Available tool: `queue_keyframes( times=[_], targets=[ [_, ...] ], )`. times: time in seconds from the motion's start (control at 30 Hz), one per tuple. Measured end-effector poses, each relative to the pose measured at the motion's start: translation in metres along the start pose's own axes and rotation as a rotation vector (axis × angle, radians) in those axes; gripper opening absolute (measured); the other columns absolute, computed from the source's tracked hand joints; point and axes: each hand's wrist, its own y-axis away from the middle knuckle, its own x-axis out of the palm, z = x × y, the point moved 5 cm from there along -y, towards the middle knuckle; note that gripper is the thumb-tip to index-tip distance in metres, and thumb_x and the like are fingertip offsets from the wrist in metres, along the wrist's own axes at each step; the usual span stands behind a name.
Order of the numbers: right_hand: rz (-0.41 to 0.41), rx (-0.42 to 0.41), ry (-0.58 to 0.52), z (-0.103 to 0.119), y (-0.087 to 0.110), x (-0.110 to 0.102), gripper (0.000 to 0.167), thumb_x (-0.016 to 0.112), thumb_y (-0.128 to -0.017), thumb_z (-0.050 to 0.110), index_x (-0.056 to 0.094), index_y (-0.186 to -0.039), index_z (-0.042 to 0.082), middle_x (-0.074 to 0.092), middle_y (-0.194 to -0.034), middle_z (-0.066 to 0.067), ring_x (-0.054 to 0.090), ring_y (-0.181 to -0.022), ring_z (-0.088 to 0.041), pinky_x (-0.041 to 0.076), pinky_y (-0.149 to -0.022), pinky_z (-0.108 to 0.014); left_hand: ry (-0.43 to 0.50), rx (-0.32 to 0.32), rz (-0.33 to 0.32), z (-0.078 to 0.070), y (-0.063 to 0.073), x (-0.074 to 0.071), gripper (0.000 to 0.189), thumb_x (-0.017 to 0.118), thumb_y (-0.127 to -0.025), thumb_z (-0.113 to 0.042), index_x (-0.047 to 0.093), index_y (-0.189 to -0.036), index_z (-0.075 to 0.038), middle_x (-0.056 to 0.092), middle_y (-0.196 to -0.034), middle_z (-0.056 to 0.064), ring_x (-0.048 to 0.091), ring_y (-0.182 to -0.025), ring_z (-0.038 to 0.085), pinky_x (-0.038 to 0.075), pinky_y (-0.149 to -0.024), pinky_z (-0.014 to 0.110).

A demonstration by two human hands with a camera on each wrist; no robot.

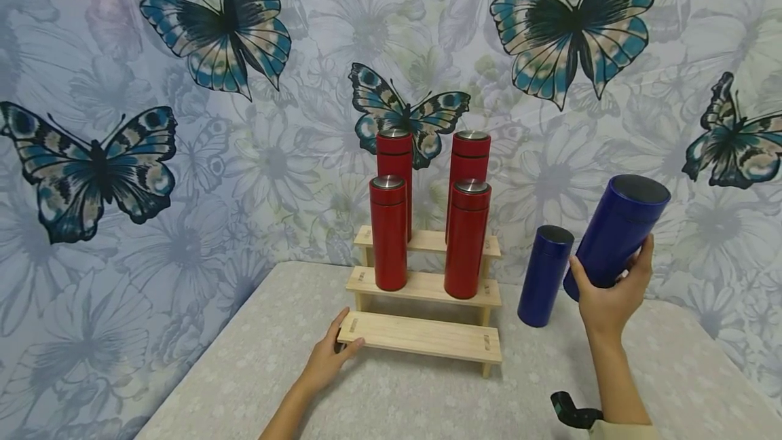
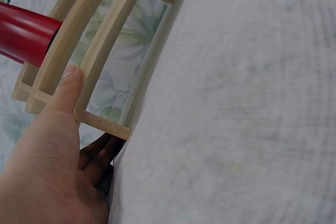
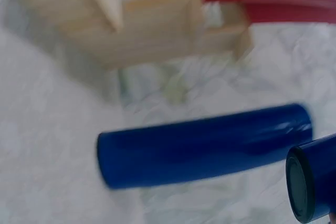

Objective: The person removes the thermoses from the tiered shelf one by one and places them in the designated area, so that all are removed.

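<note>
My right hand (image 1: 613,305) grips a blue thermos flask (image 1: 623,223) off the table, its top leaning to the right. Beside it, a second blue thermos (image 1: 545,277) stands upright on the table, to the right of a three-step wooden rack (image 1: 421,336). At the rack's left end, my left hand (image 1: 324,360) holds the lowest step; the left wrist view shows the thumb (image 2: 68,87) along its front and fingers by the leg. In the right wrist view, the held flask's base (image 3: 300,187) shows at the edge; the hand is almost wholly outside it.
Two red thermoses stand on the middle step, the left one (image 1: 389,243) and the right one (image 1: 467,250). Two more red thermoses (image 1: 470,148) stand behind on the top step. A butterfly-patterned wall covering (image 1: 293,175) rises directly behind the cloth-covered table (image 1: 244,358).
</note>
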Motion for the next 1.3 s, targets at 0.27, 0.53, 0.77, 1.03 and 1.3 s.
queue_keyframes(
  times=[0.27,0.53,0.77,1.03,1.3],
  targets=[
    [-0.011,0.062,0.091,-0.052,0.017,-0.006,0.097,0.082,-0.065,0.006,0.029,-0.145,0.018,0.041,-0.138,0.002,0.043,-0.113,-0.021,0.034,-0.096,-0.027,-0.004,-0.012,0.014,0.001,0.000,0.000,0.076,0.060,-0.088,-0.044,0.018,-0.148,-0.023,0.037,-0.139,0.024,0.036,-0.126,0.040,0.032,-0.100,0.052],
    [0.010,0.123,0.136,-0.088,0.033,-0.012,0.097,0.082,-0.065,0.006,0.027,-0.145,0.017,0.040,-0.138,-0.012,0.039,-0.117,-0.032,0.028,-0.102,-0.040,0.008,-0.008,0.016,-0.003,-0.001,-0.001,0.077,0.060,-0.089,-0.041,0.017,-0.148,-0.017,0.034,-0.140,0.026,0.035,-0.127,0.041,0.031,-0.100,0.053],
    [0.064,0.168,0.169,-0.114,0.042,-0.017,0.099,0.081,-0.066,0.002,0.025,-0.146,0.019,0.038,-0.137,-0.019,0.037,-0.117,-0.037,0.026,-0.103,-0.047,0.000,-0.015,0.015,-0.002,-0.001,0.000,0.077,0.060,-0.088,-0.042,0.018,-0.148,-0.017,0.034,-0.140,0.025,0.035,-0.126,0.040,0.031,-0.101,0.052],
    [0.099,0.201,0.161,-0.132,0.041,-0.015,0.099,0.081,-0.068,0.004,0.023,-0.146,0.021,0.033,-0.143,-0.014,0.032,-0.128,-0.030,0.021,-0.108,-0.044,0.002,-0.010,0.006,-0.002,-0.001,-0.001,0.077,0.060,-0.088,-0.041,0.019,-0.148,-0.016,0.035,-0.140,0.026,0.036,-0.126,0.040,0.031,-0.101,0.052],
    [0.125,0.222,0.178,-0.149,0.045,-0.017,0.098,0.081,-0.068,0.005,0.023,-0.146,0.021,0.033,-0.142,-0.016,0.031,-0.128,-0.032,0.021,-0.107,-0.046,0.011,-0.012,0.015,-0.003,0.000,0.000,0.076,0.060,-0.089,-0.039,0.018,-0.148,-0.019,0.037,-0.139,0.025,0.037,-0.126,0.040,0.032,-0.100,0.052]
  ],
)
